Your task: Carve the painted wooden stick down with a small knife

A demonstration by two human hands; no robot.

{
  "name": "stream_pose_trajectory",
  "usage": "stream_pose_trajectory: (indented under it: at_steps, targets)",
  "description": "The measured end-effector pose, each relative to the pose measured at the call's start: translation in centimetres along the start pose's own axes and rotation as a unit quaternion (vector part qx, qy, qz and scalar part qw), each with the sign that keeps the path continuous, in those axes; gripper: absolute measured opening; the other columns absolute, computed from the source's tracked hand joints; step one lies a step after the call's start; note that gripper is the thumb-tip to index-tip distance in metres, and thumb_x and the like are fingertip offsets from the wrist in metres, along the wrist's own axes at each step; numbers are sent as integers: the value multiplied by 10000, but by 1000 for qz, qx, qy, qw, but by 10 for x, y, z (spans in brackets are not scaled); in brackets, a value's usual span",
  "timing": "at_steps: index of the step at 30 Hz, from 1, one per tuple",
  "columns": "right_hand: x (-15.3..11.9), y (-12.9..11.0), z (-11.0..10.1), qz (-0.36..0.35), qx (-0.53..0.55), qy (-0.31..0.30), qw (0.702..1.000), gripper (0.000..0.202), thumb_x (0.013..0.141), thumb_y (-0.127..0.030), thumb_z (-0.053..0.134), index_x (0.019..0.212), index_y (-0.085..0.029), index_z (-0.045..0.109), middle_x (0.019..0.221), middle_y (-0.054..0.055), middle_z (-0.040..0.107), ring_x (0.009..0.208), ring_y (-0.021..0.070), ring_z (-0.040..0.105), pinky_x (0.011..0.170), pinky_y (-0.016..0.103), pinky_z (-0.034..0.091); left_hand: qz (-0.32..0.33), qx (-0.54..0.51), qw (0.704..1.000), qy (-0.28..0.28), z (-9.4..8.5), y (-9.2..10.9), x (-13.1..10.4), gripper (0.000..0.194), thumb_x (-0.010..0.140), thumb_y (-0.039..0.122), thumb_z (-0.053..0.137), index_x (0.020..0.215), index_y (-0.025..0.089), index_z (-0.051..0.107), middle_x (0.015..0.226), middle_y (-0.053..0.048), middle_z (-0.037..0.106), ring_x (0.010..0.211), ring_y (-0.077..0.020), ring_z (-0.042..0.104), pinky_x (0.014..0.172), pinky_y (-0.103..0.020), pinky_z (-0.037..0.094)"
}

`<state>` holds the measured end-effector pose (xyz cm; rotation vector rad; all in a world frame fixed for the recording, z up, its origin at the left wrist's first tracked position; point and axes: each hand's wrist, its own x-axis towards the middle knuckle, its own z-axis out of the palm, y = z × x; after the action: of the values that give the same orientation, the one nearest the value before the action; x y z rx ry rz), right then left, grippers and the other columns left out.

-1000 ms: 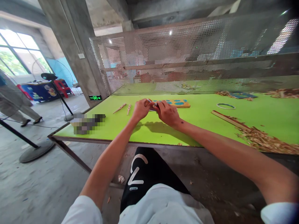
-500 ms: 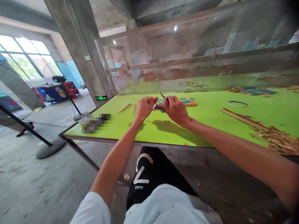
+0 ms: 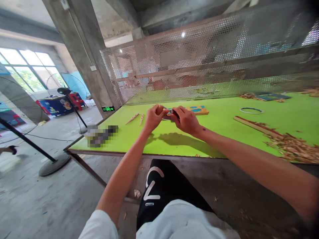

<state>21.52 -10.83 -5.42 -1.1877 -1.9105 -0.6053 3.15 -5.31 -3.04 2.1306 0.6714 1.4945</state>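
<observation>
- The right hand is closed around a small knife, which shows by the left end of the yellow board with blue spots.
- The left hand is just left of the board, with its fingers bent in close to the knife. I cannot tell if they pinch anything.
- Both hands are on the person's side of the board, and the right one hides some of it.
- Left of the board lie two pointed sticks, near each other.
- More to the left of the board, and closer to the person, is a blurry patch; I cannot tell what it is.
- Right of the board lies a thin white and blue ring.
- Also right of the board, but closer to the person, a long wood strip runs into a heap of curly shavings.
- Under the board is a bright green table.
- Behind the board stands a screen full of little holes.
</observation>
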Motion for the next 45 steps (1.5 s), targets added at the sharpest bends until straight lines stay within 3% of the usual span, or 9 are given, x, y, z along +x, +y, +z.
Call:
stream_pose_trajectory:
  at_steps: [4, 9, 19, 24, 27, 33, 35, 38, 45]
  targets:
    - [1, 5, 0, -20, -26, -14, 999, 486, 1059, -485, 281, 1163, -155, 622, 1035, 132, 680, 833, 230, 610, 658, 336, 340, -2, 9, 1000, -10, 0, 3, -1, 525, 833, 493, 708, 663, 208, 301, 639, 68, 246, 621, -89, 251, 602, -258, 244]
    - [1, 9, -1, -34, -36, -40, 998, 507, 1060, -490, 270, 1186, -160, 633, 1071, 133, 686, 828, 227, 610, 646, 336, 331, -35, 61, 997, -31, -1, 12, -3, 326, 813, 435, 732, 800, 172, 540, 632, 72, 334, 620, -92, 291, 606, -257, 246]
    - [0, 3, 4, -28, -76, -39, 996, 556, 1072, -490, 208, 1189, -154, 635, 1054, 135, 685, 838, 234, 608, 640, 336, 320, -78, 56, 995, -7, 5, 15, -1, 231, 811, 314, 730, 751, 163, 565, 579, 81, 368, 599, -90, 322, 606, -243, 295]
    - [-1, 7, 6, -35, -90, -34, 995, 531, 1076, -463, 217, 1229, -151, 618, 1078, 139, 690, 884, 240, 611, 678, 339, 343, -65, 111, 992, 0, 6, 15, -1, 284, 820, 374, 728, 708, 163, 576, 579, 66, 409, 602, -95, 354, 619, -250, 302]
    - [-3, 10, 11, -32, -85, -29, 995, 500, 1073, -447, 237, 1227, -159, 616, 1077, 145, 687, 903, 245, 607, 689, 343, 350, -54, 125, 991, 3, 7, 11, 0, 325, 837, 410, 709, 682, 171, 553, 586, 57, 418, 603, -99, 358, 621, -260, 292]
    - [-3, 5, 17, -6, -72, -15, 997, 495, 1069, -446, 238, 1226, -159, 611, 1075, 151, 670, 920, 249, 602, 705, 345, 360, -45, 112, 993, 10, 11, 8, 2, 514, 836, 433, 713, 580, 196, 335, 573, 56, 334, 588, -90, 296, 595, -280, 247]
    - [0, 6, 15, 24, -50, -4, 998, 486, 1064, -453, 251, 1195, -157, 613, 1051, 150, 660, 891, 249, 596, 699, 348, 362, -34, 106, 994, 8, 12, 11, 3, 562, 861, 451, 686, 565, 199, 281, 568, 55, 271, 577, -88, 263, 584, -290, 221]
    - [7, 17, 10, 145, -53, 83, 985, 484, 1058, -441, 241, 1126, -146, 619, 1024, 162, 641, 834, 252, 575, 675, 360, 350, -33, 79, 996, 40, 13, 13, 4, 616, 897, 543, 615, 578, 206, 210, 573, 55, 201, 565, -88, 198, 569, -302, 189]
    - [2, 39, 11, 110, -69, 45, 990, 396, 1024, -411, 363, 1109, -149, 648, 1017, 143, 688, 806, 249, 586, 677, 353, 349, 2, 29, 998, 51, 9, 9, 2, 641, 845, 588, 668, 608, 212, 206, 595, 67, 172, 563, -78, 180, 554, -296, 182]
